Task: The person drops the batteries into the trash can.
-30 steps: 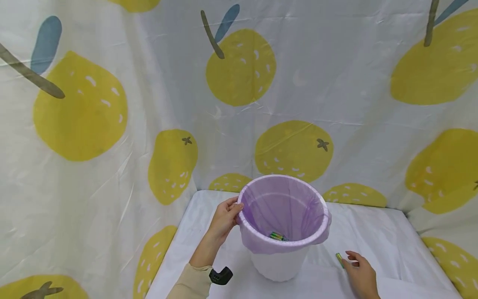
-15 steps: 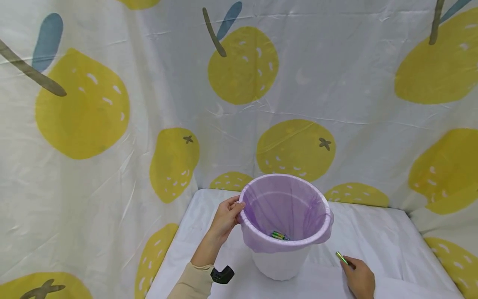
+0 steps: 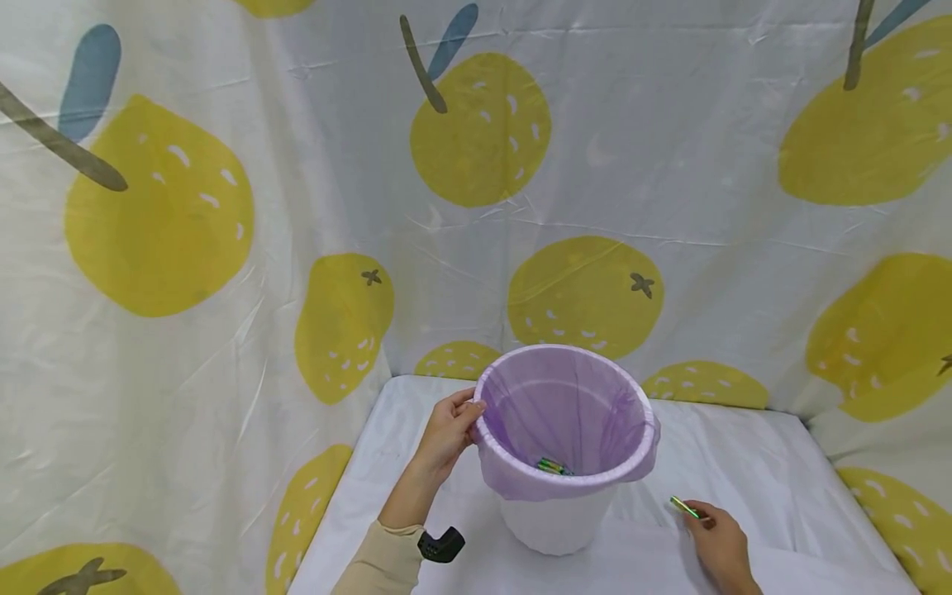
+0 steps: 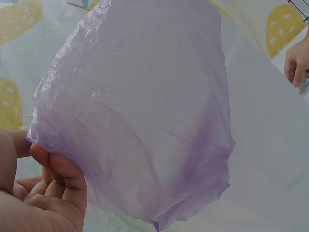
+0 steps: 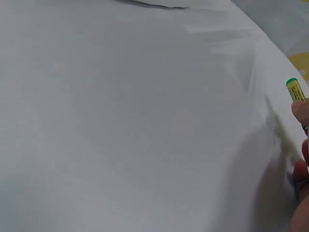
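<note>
A white trash can point(image 3: 558, 525), lined with a translucent purple garbage bag point(image 4: 145, 121), stands upright in the head view. My left hand point(image 3: 445, 434) pinches the left side of its rim, thumb over the bag's folded edge. Several green-and-yellow batteries point(image 3: 553, 467) lie inside at the bottom. To the right of the can, my right hand point(image 3: 718, 541) holds a single slim green battery point(image 3: 683, 506) between thumb and fingers, apart from the can. The right wrist view catches only this battery's end point(image 5: 294, 89) and part of the hand at its right edge.
A white cloth point(image 3: 744, 463) covers the table under the can. Curtains point(image 3: 699, 207) printed with yellow fruit hang behind and at both sides. On the left wrist sits a black device point(image 3: 441, 545). Pale sheet-like material point(image 5: 164, 2) shows at the top of the right wrist view.
A second ago the battery was at the right fingertips near the cloth. The right hand has since taken hold of it and turned it, its free end toward the can. The left hand stays put.
</note>
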A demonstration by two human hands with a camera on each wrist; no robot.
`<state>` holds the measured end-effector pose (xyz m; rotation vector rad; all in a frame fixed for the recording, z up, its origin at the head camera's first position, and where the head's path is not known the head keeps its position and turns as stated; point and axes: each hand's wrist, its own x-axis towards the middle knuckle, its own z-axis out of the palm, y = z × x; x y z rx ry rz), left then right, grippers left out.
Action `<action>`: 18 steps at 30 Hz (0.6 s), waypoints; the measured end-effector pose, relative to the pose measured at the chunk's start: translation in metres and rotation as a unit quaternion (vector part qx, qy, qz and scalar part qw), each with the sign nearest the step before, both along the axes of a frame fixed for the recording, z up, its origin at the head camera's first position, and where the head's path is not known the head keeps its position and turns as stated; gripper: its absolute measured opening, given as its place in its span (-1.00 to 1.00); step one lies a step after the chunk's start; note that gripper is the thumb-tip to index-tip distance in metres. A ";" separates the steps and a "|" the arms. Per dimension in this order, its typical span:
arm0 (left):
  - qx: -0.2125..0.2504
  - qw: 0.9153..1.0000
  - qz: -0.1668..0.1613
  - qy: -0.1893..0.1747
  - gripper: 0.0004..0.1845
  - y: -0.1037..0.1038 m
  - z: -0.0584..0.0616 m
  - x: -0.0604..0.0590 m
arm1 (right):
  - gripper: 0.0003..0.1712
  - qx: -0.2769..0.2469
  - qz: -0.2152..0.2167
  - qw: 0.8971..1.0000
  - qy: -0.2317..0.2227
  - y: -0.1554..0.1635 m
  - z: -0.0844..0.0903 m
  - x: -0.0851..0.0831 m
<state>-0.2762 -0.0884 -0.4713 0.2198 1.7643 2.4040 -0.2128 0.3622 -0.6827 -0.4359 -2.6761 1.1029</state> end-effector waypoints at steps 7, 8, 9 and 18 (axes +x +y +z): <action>0.003 1.000 0.000 -0.001 -0.49 -0.001 0.000 0.001 | -0.70 -0.022 0.006 1.000 -0.008 0.004 0.010 0.000; 0.004 1.000 0.000 0.000 -0.49 -0.001 0.000 0.001 | -0.69 -0.026 0.006 1.000 -0.011 0.005 0.012 -0.001; 0.005 1.000 -0.001 0.001 -0.49 -0.001 0.000 0.000 | -0.69 -0.028 0.009 1.000 -0.011 0.004 0.015 -0.001; 0.008 1.000 -0.006 0.005 -0.47 0.000 0.000 0.001 | -0.72 -0.007 0.069 0.997 0.046 0.005 0.037 -0.001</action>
